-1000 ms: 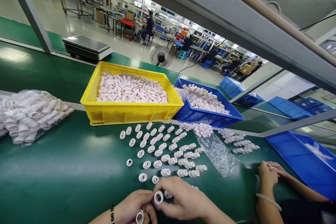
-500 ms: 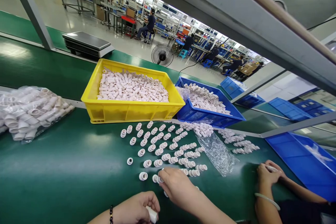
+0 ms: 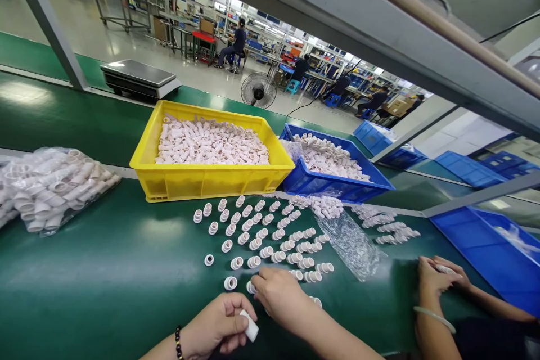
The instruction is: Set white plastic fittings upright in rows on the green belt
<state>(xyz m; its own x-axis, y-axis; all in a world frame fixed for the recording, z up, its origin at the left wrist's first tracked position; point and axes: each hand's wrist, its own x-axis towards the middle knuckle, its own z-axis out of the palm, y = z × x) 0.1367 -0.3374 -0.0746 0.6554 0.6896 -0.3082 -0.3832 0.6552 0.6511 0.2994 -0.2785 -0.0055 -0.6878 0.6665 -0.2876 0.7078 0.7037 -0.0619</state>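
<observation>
My left hand (image 3: 225,323), wearing a dark beaded bracelet, grips a short white plastic pipe fitting (image 3: 250,326) between thumb and fingers, low over the green bench. My right hand (image 3: 278,295) reaches down beside it, its fingertips closed at another white fitting (image 3: 250,287) that they partly cover. Around and beyond the right hand, several white fittings (image 3: 253,261) stand on end in loose slanting rows. A single fitting with a dark opening (image 3: 208,260) sits at the left of the group.
Behind the rows are a yellow bin (image 3: 211,183) and a blue bin (image 3: 337,188), both holding white fittings. A bag of fittings (image 3: 63,188) lies left; an emptied-looking clear bag (image 3: 356,247) lies right. A co-worker's hands (image 3: 441,278) hold a white piece. A scale (image 3: 139,76) sits behind.
My left hand has risen slightly and turned, showing more of its fitting. The right hand has shifted a little left at the row. The co-worker's hands have moved slightly right.
</observation>
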